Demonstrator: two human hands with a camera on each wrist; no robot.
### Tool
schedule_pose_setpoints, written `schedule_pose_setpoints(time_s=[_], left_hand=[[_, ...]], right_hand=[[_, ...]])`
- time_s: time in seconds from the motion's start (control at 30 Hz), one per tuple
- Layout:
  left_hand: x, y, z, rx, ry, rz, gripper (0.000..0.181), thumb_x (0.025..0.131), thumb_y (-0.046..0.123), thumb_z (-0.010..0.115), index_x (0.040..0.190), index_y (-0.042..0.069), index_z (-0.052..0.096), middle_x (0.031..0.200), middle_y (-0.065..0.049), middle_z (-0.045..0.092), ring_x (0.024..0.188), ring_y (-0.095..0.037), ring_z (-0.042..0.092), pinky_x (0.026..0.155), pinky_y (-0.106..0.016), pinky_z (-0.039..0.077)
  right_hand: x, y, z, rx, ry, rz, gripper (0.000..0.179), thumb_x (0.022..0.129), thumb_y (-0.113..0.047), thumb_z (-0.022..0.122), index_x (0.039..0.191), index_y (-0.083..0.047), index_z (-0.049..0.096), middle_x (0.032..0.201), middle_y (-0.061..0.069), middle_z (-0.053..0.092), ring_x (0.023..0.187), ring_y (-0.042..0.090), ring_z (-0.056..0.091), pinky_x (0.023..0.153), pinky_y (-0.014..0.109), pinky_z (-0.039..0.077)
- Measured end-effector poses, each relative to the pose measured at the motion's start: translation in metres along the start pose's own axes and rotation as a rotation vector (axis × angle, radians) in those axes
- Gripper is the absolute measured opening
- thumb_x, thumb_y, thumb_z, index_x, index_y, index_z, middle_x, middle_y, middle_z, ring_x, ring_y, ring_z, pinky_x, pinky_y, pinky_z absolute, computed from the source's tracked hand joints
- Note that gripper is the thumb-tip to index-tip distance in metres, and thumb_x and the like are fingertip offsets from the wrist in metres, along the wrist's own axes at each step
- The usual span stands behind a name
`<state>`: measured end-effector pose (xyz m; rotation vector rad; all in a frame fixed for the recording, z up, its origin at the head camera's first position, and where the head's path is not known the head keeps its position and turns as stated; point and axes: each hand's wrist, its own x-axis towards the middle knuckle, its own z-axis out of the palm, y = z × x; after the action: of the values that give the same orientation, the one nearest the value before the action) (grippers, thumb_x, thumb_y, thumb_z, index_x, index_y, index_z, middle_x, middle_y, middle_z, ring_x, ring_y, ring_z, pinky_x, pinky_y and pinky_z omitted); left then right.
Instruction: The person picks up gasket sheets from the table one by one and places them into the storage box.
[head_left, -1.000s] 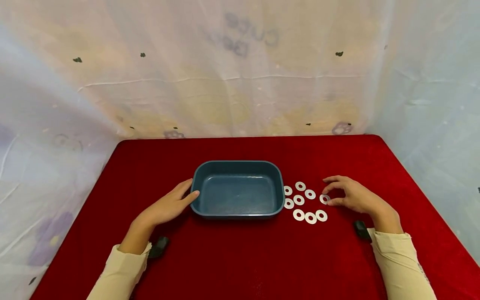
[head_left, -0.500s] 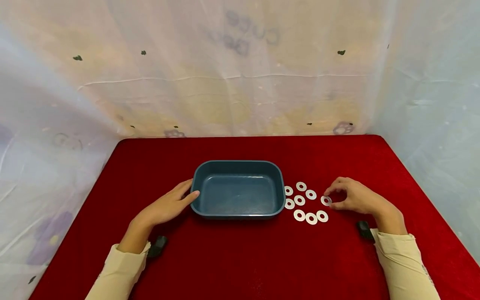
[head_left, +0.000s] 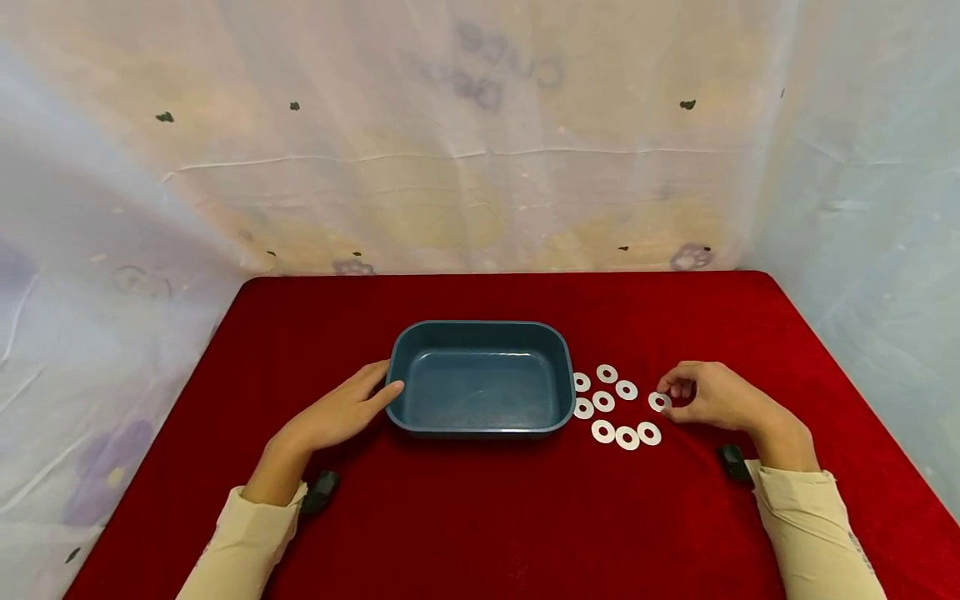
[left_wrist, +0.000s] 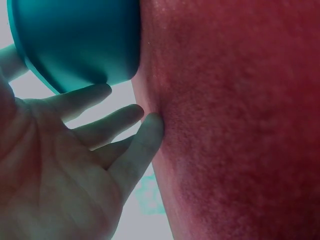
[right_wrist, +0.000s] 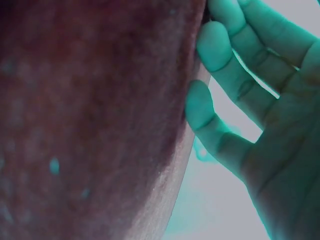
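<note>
A dark blue rectangular tub (head_left: pixel 480 431) stands on the red cloth. My left hand (head_left: pixel 341 412) holds it at its left end, thumb over the rim and fingers along the outer wall. In the left wrist view the other fingers (left_wrist: pixel 137 145) spread out below the tub (left_wrist: pixel 80 40). To the right, my right hand (head_left: pixel 720 400) pinches the edges of a flat white washer (head_left: pixel 655 407) between thumb and forefinger, at the cloth. The right wrist view shows bent fingers (right_wrist: pixel 212 47) at the cloth; that washer is hidden there.
Several more white washers (head_left: pixel 627 438) lie flat between the tub and the right hand, some close against the tub's right wall. The red cloth (head_left: pixel 480 517) covers the table. Patterned pale sheets (head_left: pixel 480 192) hang behind and at both sides.
My right thumb and forefinger have closed in on the outermost washer, which has shifted slightly right, away from the others. The left hand stays on the tub. The head view has shifted a little.
</note>
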<state>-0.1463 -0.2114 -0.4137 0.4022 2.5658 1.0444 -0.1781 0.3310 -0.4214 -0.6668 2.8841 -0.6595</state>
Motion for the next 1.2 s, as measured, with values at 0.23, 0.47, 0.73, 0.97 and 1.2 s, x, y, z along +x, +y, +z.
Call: schedule_pose_setpoints(time_s=[0.23, 0.47, 0.73, 0.97, 1.2], left_hand=[[0.001, 0.0, 0.0, 0.004, -0.038, -0.044, 0.077, 0.103, 0.06, 0.034, 0.16, 0.011, 0.017, 0.166, -0.015, 0.015, 0.153, -0.04, 0.014, 0.118, -0.066, 0.017], [0.001, 0.001, -0.001, 0.019, -0.059, -0.084, 0.081, 0.102, 0.063, 0.032, 0.16, 0.008, 0.015, 0.167, -0.018, 0.009, 0.153, -0.042, 0.01, 0.118, -0.066, 0.014], [0.005, -0.003, -0.006, -0.164, 0.046, -0.109, 0.07, 0.103, 0.056, 0.039, 0.157, 0.012, 0.026, 0.163, -0.016, 0.025, 0.15, -0.04, 0.022, 0.118, -0.064, 0.021], [0.004, 0.0, -0.006, -0.152, 0.075, -0.16, 0.072, 0.101, 0.056, 0.047, 0.156, 0.012, 0.031, 0.16, -0.017, 0.032, 0.148, -0.04, 0.029, 0.118, -0.061, 0.024], [0.006, 0.0, -0.005, -0.104, 0.098, -0.187, 0.075, 0.1, 0.06, 0.046, 0.155, 0.011, 0.033, 0.161, -0.017, 0.031, 0.149, -0.041, 0.028, 0.118, -0.062, 0.024]], right_hand=[[-0.003, -0.003, -0.005, -0.012, -0.006, 0.057, 0.02, 0.073, -0.022, 0.084, 0.087, -0.019, 0.069, 0.078, -0.006, 0.059, 0.073, 0.004, 0.053, 0.067, 0.022, 0.046], [-0.004, -0.005, -0.007, -0.011, 0.04, 0.049, 0.021, 0.073, -0.02, 0.082, 0.088, -0.017, 0.068, 0.079, -0.006, 0.061, 0.074, 0.004, 0.053, 0.067, 0.022, 0.046], [-0.002, -0.008, -0.008, -0.035, 0.218, -0.014, 0.024, 0.076, -0.017, 0.082, 0.09, -0.02, 0.063, 0.077, -0.005, 0.055, 0.071, 0.006, 0.05, 0.064, 0.021, 0.042], [-0.001, -0.014, -0.009, -0.062, 0.259, -0.049, 0.025, 0.075, -0.016, 0.081, 0.09, -0.02, 0.061, 0.076, -0.005, 0.052, 0.071, 0.005, 0.048, 0.064, 0.02, 0.04], [0.002, -0.022, -0.011, -0.083, 0.258, -0.054, 0.025, 0.076, -0.017, 0.08, 0.091, -0.019, 0.06, 0.077, -0.005, 0.051, 0.071, 0.005, 0.047, 0.064, 0.021, 0.04]])
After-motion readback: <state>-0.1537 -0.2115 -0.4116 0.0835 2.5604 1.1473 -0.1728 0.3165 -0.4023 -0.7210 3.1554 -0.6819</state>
